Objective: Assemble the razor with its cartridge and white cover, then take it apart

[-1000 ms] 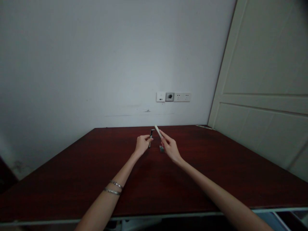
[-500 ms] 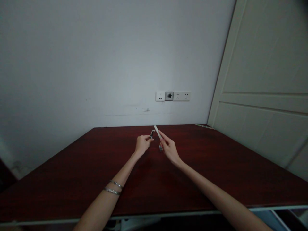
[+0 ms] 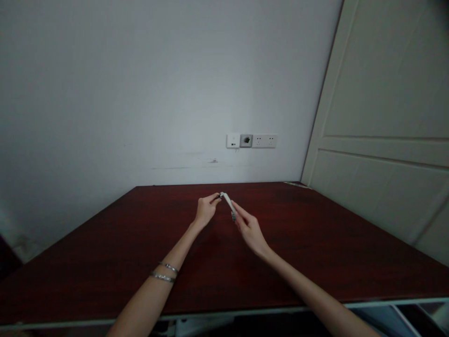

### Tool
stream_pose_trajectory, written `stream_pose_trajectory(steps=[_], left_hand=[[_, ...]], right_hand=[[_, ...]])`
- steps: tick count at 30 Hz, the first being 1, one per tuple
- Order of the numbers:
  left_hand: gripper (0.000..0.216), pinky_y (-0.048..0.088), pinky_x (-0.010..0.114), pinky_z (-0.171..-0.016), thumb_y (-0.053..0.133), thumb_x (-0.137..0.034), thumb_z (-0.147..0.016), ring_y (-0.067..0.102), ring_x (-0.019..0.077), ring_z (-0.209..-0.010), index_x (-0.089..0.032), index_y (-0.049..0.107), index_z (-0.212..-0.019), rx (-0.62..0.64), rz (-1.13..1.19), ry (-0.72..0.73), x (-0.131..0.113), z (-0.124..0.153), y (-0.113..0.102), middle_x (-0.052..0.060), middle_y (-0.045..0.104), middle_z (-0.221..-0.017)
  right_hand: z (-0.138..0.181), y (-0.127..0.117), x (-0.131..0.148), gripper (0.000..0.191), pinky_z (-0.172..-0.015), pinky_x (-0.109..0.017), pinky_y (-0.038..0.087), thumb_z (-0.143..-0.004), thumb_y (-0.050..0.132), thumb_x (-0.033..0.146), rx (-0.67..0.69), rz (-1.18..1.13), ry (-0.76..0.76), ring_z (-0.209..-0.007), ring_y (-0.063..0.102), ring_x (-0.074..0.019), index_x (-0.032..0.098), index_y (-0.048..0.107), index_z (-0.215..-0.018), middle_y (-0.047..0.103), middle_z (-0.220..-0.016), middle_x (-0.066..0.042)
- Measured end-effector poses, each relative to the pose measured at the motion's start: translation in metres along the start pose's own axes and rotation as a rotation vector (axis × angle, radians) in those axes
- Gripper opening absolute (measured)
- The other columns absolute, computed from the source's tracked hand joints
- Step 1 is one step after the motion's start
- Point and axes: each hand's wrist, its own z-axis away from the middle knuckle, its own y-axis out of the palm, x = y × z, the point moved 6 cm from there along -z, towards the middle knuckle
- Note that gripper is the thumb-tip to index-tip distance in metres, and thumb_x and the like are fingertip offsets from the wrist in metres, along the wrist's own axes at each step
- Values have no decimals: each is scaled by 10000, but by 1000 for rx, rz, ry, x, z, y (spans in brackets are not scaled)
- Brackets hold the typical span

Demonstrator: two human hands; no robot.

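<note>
In my left hand (image 3: 205,211), a small black and silver object (image 3: 220,195) is pinched between thumb and fingers. It is too small to name. A slim white stick-like object (image 3: 228,201) is gripped by my right hand (image 3: 250,229), slanting up and left from the fingers. Its upper end meets or overlaps the black and silver object; I cannot tell whether they touch. A small dark-and-white patterned piece (image 3: 233,216) shows beside my right fingertips, and what it belongs to is unclear. Both hands are above the dark red wooden table (image 3: 140,243).
Behind the table rises a pale wall (image 3: 175,84) with a row of sockets and switches (image 3: 250,141). A light panelled door (image 3: 382,121) stands along the right side. A thin flat strip (image 3: 297,185) lies at the back right corner. Several items show below the front edge.
The black and silver object has tilted and its tip now comes against the white stick's upper end. The white stick has moved slightly down and left. Both hands stay close together.
</note>
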Motion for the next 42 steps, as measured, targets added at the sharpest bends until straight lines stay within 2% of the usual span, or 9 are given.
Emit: stream_pose_trajectory(steps=[3, 9, 15, 20, 24, 30, 36, 40, 42], left_hand=[[204, 521, 279, -760, 608, -172, -754, 665, 203, -856, -172, 698, -937, 37, -27, 56, -4, 1, 1, 48, 697, -958], [191, 525, 284, -770, 596, -180, -773, 665, 205, -866, -179, 696, -936, 44, -71, 79, -8, 3, -1, 47, 696, -956], [212, 532, 292, -778, 598, -150, -764, 662, 208, -877, -163, 689, -955, 69, -74, 104, -11, 0, 3, 60, 690, -973], [215, 524, 309, -807, 601, -151, -767, 657, 210, -897, -173, 686, -964, 46, -77, 86, -10, 1, -1, 60, 686, -984], [210, 521, 324, -817, 598, -140, -767, 661, 208, -885, -167, 688, -954, 46, -70, 81, -9, 1, -3, 65, 685, -981], [224, 527, 328, -808, 607, -148, -762, 661, 213, -883, -163, 681, -973, 67, -64, 95, -8, 3, 2, 73, 678, -993], [208, 529, 310, -802, 574, -151, -786, 658, 207, -893, -162, 684, -961, 80, -60, 116, -9, 4, 3, 69, 683, -982], [223, 525, 320, -812, 591, -162, -773, 657, 211, -895, -154, 678, -978, 67, -61, 106, -6, 3, 2, 74, 677, -997], [225, 525, 323, -814, 579, -161, -779, 658, 208, -892, -158, 677, -982, 87, -56, 102, -4, 3, 3, 70, 677, -1000]], right_hand=[[11, 15, 3, 449, -478, -201, 314, -839, 471, 383, 100, 2, -1, -536, 336, -86, 183, 554, -1231, 508, -648, -1], [2, 10, 0, 569, -388, -170, 246, -830, 476, 425, -99, -245, 139, -433, 251, -55, 192, 403, -1343, 328, -549, 70], [12, 37, 1, 539, -372, -158, 233, -806, 514, 433, 133, -276, 194, -434, 287, -42, 187, 487, -1284, 372, -564, 58], [6, 19, -1, 618, -338, -147, 207, -792, 520, 450, -65, -343, 230, -393, 229, -28, 213, 388, -1347, 339, -563, 82], [9, 17, -5, 645, -317, -136, 171, -768, 541, 458, -17, -378, 330, -377, 204, -23, 219, 383, -1346, 326, -554, 92], [10, 8, 1, 653, -320, -143, 179, -756, 563, 455, -87, -390, 259, -376, 203, -24, 231, 389, -1344, 324, -550, 94], [18, 18, -1, 648, -346, -150, 201, -766, 551, 454, 14, -332, 299, -401, 235, -30, 196, 403, -1341, 342, -555, 81], [18, 16, -1, 643, -346, -153, 200, -772, 539, 470, -57, -324, 268, -405, 227, -32, 200, 402, -1340, 341, -568, 79], [19, 19, -2, 632, -353, -154, 209, -777, 531, 473, -39, -309, 263, -413, 240, -35, 198, 413, -1333, 341, -566, 75]])
